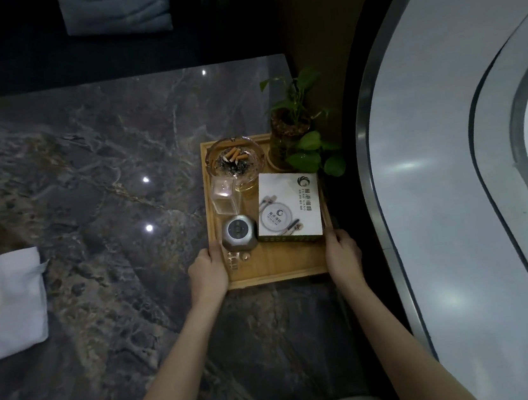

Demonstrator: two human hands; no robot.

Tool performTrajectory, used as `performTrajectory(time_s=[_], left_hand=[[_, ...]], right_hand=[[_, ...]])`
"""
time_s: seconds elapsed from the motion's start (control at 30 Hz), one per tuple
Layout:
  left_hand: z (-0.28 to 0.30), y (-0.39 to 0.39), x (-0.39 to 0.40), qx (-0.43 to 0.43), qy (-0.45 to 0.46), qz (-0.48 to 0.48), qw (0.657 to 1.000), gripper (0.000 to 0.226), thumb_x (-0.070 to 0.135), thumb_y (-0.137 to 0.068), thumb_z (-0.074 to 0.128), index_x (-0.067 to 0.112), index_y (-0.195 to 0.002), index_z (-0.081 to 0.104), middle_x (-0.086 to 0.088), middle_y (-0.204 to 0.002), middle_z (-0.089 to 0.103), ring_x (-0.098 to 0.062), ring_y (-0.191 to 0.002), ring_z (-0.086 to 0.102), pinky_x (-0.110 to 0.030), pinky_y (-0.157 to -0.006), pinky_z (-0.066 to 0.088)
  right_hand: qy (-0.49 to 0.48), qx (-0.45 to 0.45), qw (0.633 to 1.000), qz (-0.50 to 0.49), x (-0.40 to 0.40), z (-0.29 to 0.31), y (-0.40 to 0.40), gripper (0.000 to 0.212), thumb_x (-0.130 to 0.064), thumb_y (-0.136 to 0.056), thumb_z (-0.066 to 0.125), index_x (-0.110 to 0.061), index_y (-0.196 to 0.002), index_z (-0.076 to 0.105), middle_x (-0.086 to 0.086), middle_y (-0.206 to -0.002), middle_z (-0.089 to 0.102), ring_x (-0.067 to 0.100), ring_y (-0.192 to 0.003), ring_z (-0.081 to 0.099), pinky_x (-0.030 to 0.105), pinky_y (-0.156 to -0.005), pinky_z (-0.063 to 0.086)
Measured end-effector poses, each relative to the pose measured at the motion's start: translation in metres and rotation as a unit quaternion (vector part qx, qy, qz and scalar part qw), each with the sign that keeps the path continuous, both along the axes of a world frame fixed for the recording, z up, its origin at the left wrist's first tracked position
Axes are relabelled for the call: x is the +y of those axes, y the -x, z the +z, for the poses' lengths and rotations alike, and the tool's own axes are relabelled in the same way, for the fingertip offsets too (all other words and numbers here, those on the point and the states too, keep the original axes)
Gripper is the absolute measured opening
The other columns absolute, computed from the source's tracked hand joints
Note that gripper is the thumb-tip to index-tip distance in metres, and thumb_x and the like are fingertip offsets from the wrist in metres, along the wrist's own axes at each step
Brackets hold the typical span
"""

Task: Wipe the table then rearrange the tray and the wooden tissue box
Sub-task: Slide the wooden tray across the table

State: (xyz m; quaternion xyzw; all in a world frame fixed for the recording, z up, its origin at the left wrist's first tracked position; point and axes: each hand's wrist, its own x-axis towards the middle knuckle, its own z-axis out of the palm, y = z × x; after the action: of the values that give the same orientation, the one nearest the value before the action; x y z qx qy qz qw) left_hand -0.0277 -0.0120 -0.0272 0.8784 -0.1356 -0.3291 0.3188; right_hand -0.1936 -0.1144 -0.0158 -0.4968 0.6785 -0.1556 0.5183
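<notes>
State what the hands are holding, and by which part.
Both hands, left hand and right hand, hold the wooden tray by its two side rims, near the front corners.

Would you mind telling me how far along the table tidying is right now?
Wiping may be over: the white cloth lies set aside on the marble table. In hand: the left hand and right hand grip the wooden tray by its sides. Left: placing it; no wooden tissue box is clearly visible.
</notes>
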Motion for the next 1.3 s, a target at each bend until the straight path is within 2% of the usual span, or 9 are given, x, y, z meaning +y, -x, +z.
performTrajectory(time_s=[0.17,0.27,0.43,0.53,0.67,0.8,0.9,1.03,1.3], left_hand=[[0.0,0.003,0.0,-0.069,-0.029,-0.022,0.997,0.055,0.043,-0.095,0.023,0.001,-0.087,0.058,-0.024,-0.098,0.064,-0.038,-0.091,0.059,-0.042,-0.082,0.045],[0.002,0.001,0.001,-0.082,-0.027,-0.017,0.996,0.056,0.042,-0.095,0.024,-0.001,-0.089,0.06,-0.025,-0.098,0.065,-0.038,-0.091,0.06,-0.041,-0.08,0.047],[0.009,-0.011,0.007,-0.087,0.0,-0.011,0.996,0.051,0.038,-0.096,0.027,0.001,-0.082,0.06,-0.02,-0.088,0.064,-0.022,-0.073,0.053,-0.031,-0.067,0.036],[0.01,-0.027,0.015,-0.105,0.02,-0.007,0.994,0.05,0.041,-0.095,0.026,0.007,-0.076,0.058,-0.013,-0.081,0.063,-0.025,-0.074,0.059,-0.032,-0.065,0.038],[0.021,-0.05,0.027,-0.128,0.053,0.0,0.99,0.054,0.04,-0.096,0.027,0.0,-0.084,0.061,-0.02,-0.088,0.066,-0.034,-0.085,0.061,-0.032,-0.068,0.039],[0.028,-0.083,0.043,-0.151,0.071,-0.003,0.986,0.051,0.037,-0.096,0.029,0.0,-0.079,0.06,-0.024,-0.089,0.066,-0.038,-0.086,0.06,-0.032,-0.066,0.035],[0.03,-0.108,0.06,-0.167,0.078,-0.001,0.983,0.053,0.039,-0.096,0.028,0.0,-0.078,0.06,-0.023,-0.085,0.066,-0.036,-0.082,0.06,-0.035,-0.068,0.038],[0.029,-0.137,0.084,-0.163,0.069,-0.013,0.984,0.051,0.037,-0.096,0.027,0.005,-0.074,0.058,-0.011,-0.072,0.059,-0.031,-0.076,0.06,-0.031,-0.065,0.035],[0.01,-0.18,0.132,-0.16,0.036,-0.001,0.986,0.058,0.04,-0.095,0.024,-0.003,-0.097,0.062,-0.027,-0.096,0.067,-0.039,-0.089,0.06,-0.042,-0.077,0.046]], right_hand=[[0.06,0.057,0.996,-0.032,0.002,-0.012,-0.008,0.042,-0.035,-0.098,0.035,-0.003,-0.104,0.061,0.013,-0.095,0.064,0.026,-0.083,0.056,0.032,-0.072,0.043],[0.096,0.082,0.992,-0.026,0.005,-0.014,-0.013,0.044,-0.037,-0.097,0.035,-0.003,-0.098,0.063,0.02,-0.097,0.068,0.035,-0.088,0.062,0.041,-0.077,0.05],[0.132,0.086,0.988,-0.009,0.007,-0.006,-0.025,0.045,-0.035,-0.098,0.037,0.001,-0.098,0.064,0.022,-0.095,0.069,0.036,-0.088,0.064,0.031,-0.067,0.043],[0.167,0.085,0.982,-0.006,0.014,0.001,-0.042,0.045,-0.035,-0.098,0.036,0.0,-0.095,0.064,0.021,-0.092,0.069,0.036,-0.088,0.064,0.034,-0.068,0.045],[0.205,0.093,0.974,-0.007,0.022,0.009,-0.067,0.045,-0.034,-0.098,0.036,0.001,-0.093,0.064,0.025,-0.093,0.069,0.04,-0.09,0.062,0.039,-0.072,0.044],[0.218,0.075,0.973,-0.01,0.039,0.017,-0.096,0.044,-0.032,-0.098,0.035,0.001,-0.1,0.064,0.025,-0.097,0.068,0.041,-0.094,0.06,0.039,-0.074,0.042],[0.209,0.066,0.976,-0.014,0.056,0.019,-0.119,0.046,-0.034,-0.098,0.033,0.0,-0.088,0.063,0.023,-0.092,0.068,0.039,-0.087,0.059,0.035,-0.068,0.037],[0.192,0.068,0.979,-0.017,0.078,0.01,-0.15,0.047,-0.038,-0.097,0.033,-0.004,-0.076,0.056,0.021,-0.085,0.067,0.037,-0.083,0.058,0.038,-0.07,0.039],[0.184,0.068,0.981,0.007,0.118,-0.005,-0.191,0.044,-0.037,-0.097,0.035,-0.006,-0.076,0.057,0.019,-0.085,0.068,0.031,-0.077,0.058,0.033,-0.064,0.035]])
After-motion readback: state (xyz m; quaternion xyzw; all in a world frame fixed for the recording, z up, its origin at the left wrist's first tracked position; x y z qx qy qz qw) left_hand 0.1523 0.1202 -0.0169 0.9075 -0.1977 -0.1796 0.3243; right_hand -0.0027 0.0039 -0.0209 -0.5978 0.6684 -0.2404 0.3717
